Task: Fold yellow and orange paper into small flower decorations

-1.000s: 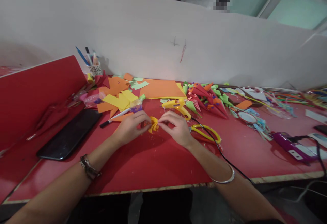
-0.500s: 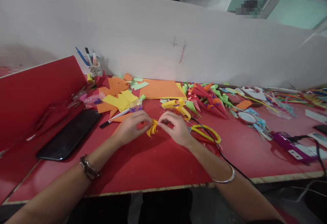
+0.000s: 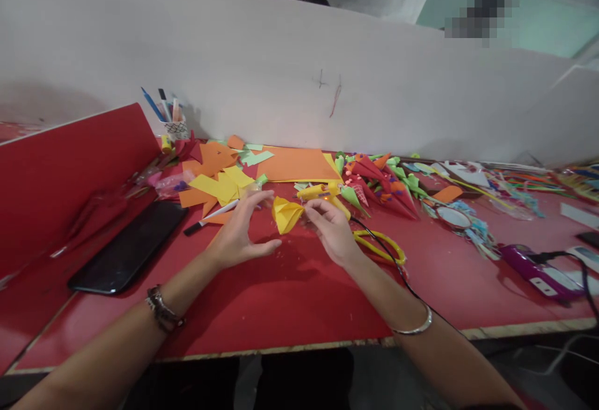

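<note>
A folded yellow paper piece [image 3: 287,215], pleated and roughly cone-shaped, is held just above the red table [image 3: 299,297]. My right hand [image 3: 330,228] pinches it at its right end between thumb and fingertips. To its left, my left hand [image 3: 243,230] is open, thumb and fingers spread apart and not gripping the paper. Behind my right hand lies a yellow glue gun [image 3: 322,191], its black cord running to the right. Yellow-handled scissors [image 3: 381,246] rest beside my right wrist, their blades hidden by the hand.
Orange and yellow paper pieces [image 3: 224,185] and a marker [image 3: 210,218] lie behind my left hand. A black phone [image 3: 128,248] is at left, near a pen cup [image 3: 176,126]. Colourful paper cones [image 3: 379,182] are piled behind at right. A purple power strip [image 3: 540,273] sits far right.
Both hands held the yellow paper before; my left hand has let go and opened. The paper has turned in my right fingers and now shows a wider, fuller side.
</note>
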`<state>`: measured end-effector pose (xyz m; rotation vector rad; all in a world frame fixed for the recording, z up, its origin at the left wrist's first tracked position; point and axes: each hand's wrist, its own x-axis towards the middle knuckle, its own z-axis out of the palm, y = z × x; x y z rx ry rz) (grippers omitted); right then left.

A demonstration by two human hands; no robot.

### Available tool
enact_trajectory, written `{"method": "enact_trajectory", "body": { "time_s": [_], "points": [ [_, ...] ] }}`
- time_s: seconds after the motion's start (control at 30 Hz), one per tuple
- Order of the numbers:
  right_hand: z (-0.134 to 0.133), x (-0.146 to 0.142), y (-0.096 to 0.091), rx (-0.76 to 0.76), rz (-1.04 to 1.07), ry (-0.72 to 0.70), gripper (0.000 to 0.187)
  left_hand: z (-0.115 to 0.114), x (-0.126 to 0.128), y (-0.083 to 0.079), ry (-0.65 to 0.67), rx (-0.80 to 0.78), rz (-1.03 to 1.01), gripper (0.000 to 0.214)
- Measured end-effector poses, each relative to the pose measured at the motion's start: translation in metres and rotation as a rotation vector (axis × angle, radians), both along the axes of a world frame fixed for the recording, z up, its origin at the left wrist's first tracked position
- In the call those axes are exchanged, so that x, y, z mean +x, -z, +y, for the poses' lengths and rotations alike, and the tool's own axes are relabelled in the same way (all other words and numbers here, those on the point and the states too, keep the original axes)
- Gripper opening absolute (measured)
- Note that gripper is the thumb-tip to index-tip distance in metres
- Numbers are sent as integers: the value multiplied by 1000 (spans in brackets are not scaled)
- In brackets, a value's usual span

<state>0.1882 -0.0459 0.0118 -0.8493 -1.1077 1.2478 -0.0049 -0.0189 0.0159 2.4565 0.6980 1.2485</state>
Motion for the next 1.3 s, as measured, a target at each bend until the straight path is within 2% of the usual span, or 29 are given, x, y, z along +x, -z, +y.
{"method": "enact_trajectory", "body": {
  "time_s": [0.17, 0.33, 0.53, 0.87, 0.97, 1.07, 1.2, 1.3],
  "points": [
    [-1, -1, -1, -147, 181, -110, 15, -1, 1, -1, -26, 45, -5, 62],
    [0, 0, 0, -236, 258, -126, 19, -3, 1, -5, -113, 131, -55, 40],
    [1, -2, 2, -286, 236, -123, 23, -6, 2, -6, -170, 238, -76, 18],
    [-1, -4, 4, -278, 190, -152, 20, -6, 3, -5, -125, 205, -34, 14],
    [-1, -6, 4, -210, 129, -140, 19, -7, 3, -7, -103, 189, -33, 18],
    [-4, -6, 1, -83, -34, -38, 16, -8, 1, -9, -78, 140, -80, 21],
    [-9, -5, -5, 231, -426, 164, 10, -6, 0, -8, -75, 83, -112, 23],
    [-13, -4, -9, 432, -608, 221, 8, -4, 2, -4, -110, 63, -112, 36]
  ]
}}
